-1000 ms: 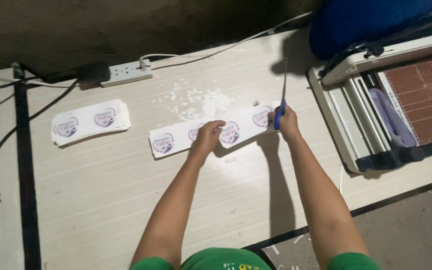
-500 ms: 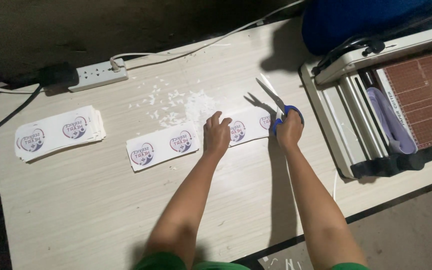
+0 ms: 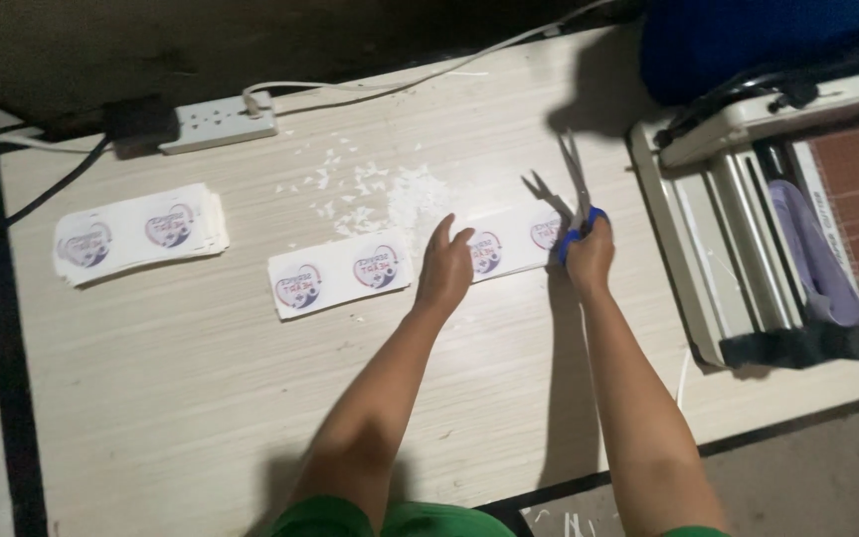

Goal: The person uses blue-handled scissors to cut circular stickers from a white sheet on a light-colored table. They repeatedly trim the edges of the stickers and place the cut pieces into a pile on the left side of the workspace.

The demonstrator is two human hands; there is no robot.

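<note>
Since half a second ago your view has swung a little, so the stack and the strip sit further right in the picture, and the scissors (image 3: 571,189) have tipped from leaning left to nearly upright with the blades parted. At the far left of the counter (image 3: 201,398) lies the stack of cut labels (image 3: 141,234), white oblong slips each showing two round blue-and-purple emblems; the white power strip (image 3: 219,121) lies beyond it at the far edge. Toward the middle lies the label strip (image 3: 342,273), a long white band printed with the same round emblems in a row, running right under your hands. Your left hand (image 3: 444,273) lies flat on the strip with fingers spread, holding nothing, only pressing the paper down. Keep that pressure close to the cut line so the band cannot shift, and keep your fingertips clear of the blades. A scatter of paper scraps (image 3: 380,189) lies on the far side of the strip. Your right hand (image 3: 589,257) is closed around the blue handles of the scissors at the strip's right end, points aimed away from you. Bring the blades squarely across the white gap between two emblems, so that no print is clipped. At the far right sits the paper trimmer (image 3: 748,239), pale-framed with a reddish gridded bed, and a blue bag (image 3: 748,40) lies behind it.
</note>
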